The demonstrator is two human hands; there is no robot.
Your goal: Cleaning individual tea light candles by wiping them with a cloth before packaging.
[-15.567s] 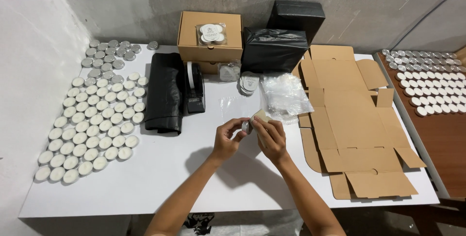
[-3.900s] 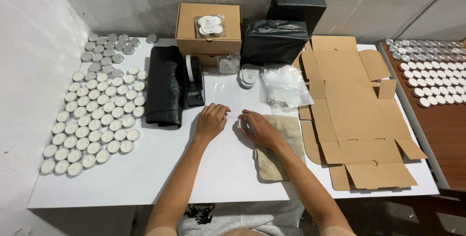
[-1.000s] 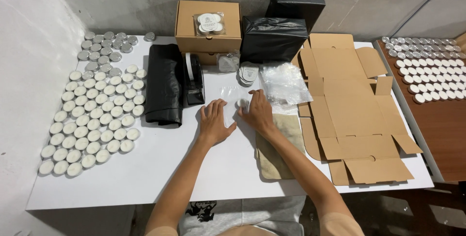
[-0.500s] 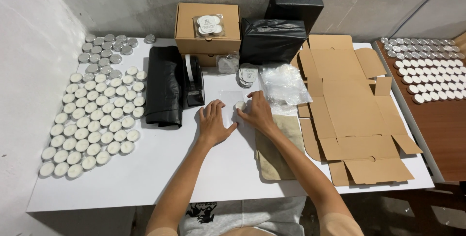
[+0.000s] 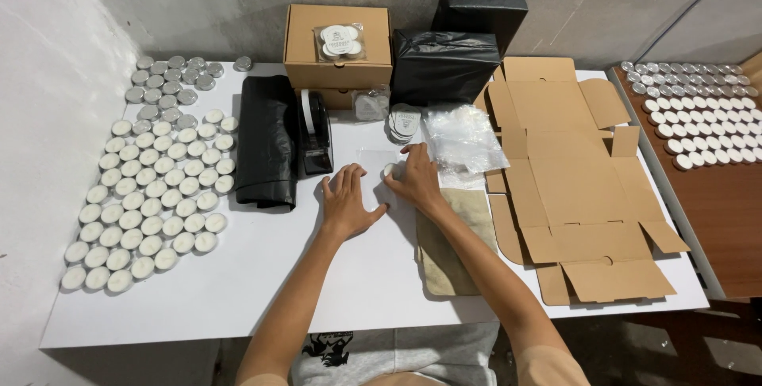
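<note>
Centrally, both hands — left hand [image 5: 347, 200], right hand [image 5: 414, 179] — on a clear plastic bag [image 5: 376, 165].

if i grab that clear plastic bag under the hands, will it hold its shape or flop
The clear plastic bag looks thin and lies flat, so it will probably flop. Both the left hand and right hand press it down, suggesting it is light and slides easily.

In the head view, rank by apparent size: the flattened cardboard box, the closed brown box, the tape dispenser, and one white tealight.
1. flattened cardboard box
2. closed brown box, though it sits farther from the camera
3. tape dispenser
4. white tealight
</note>
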